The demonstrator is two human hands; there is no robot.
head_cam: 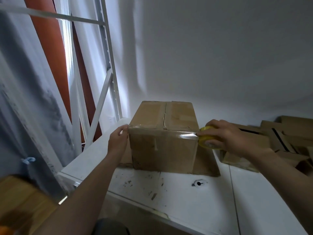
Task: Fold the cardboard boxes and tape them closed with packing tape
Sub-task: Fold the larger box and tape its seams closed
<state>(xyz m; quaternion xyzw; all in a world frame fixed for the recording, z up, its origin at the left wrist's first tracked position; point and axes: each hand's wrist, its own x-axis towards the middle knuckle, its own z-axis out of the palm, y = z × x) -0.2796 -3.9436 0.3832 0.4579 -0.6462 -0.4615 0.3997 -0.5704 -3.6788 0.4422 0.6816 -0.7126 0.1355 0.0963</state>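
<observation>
Likely light yet stiff (seemingly empty), the cardboard box (162, 148) is braced by the left hand (118, 139) pinching the tape strip (171, 133), the tape roll (207, 138) gripped by the right hand (232, 137).

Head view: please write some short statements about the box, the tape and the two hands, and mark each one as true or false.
1. The right hand holds the yellow tape roll at the right corner of the cardboard box. True.
2. The cardboard box lies flat and unfolded on the white table. False: it stands folded up, with its top flaps closed.
3. The left hand touches the box's left corner. True.
4. The clear strip runs along the seam in the middle of the top. False: it runs along the near upper edge, from one hand to the other.
5. A pile of cardboard lies to the right of the box. True.
</observation>
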